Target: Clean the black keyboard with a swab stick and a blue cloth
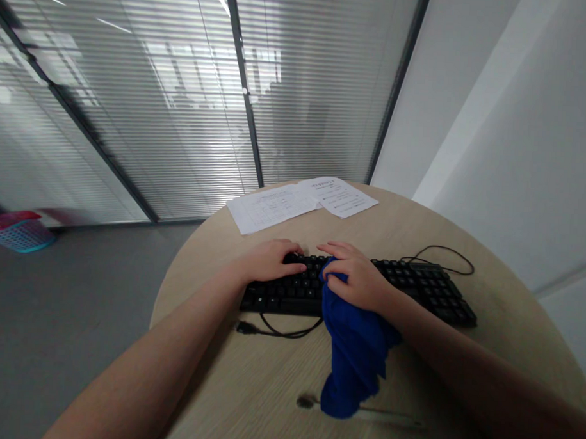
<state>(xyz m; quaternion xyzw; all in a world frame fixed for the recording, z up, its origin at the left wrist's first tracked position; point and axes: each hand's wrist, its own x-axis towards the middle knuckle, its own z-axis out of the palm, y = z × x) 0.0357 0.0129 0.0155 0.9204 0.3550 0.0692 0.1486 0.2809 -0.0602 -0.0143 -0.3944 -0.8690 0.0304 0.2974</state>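
A black keyboard (415, 288) lies across a round wooden table (503, 252). My left hand (270, 260) rests flat on the keyboard's left part, fingers stretched over the keys. My right hand (356, 276) is closed on a blue cloth (353, 356), pressing it against the keys near the middle. The cloth hangs down over the keyboard's front edge onto the table. The keyboard's black cable (282, 331) loops in front of it, its plug end lying loose on the table at the left.
Two printed paper sheets (298, 203) lie at the table's far edge. A thin pen-like object (387, 416) lies near the front edge, partly under the cloth. Glass walls with blinds stand behind. A pink and blue basket (18, 232) sits on the grey floor at left.
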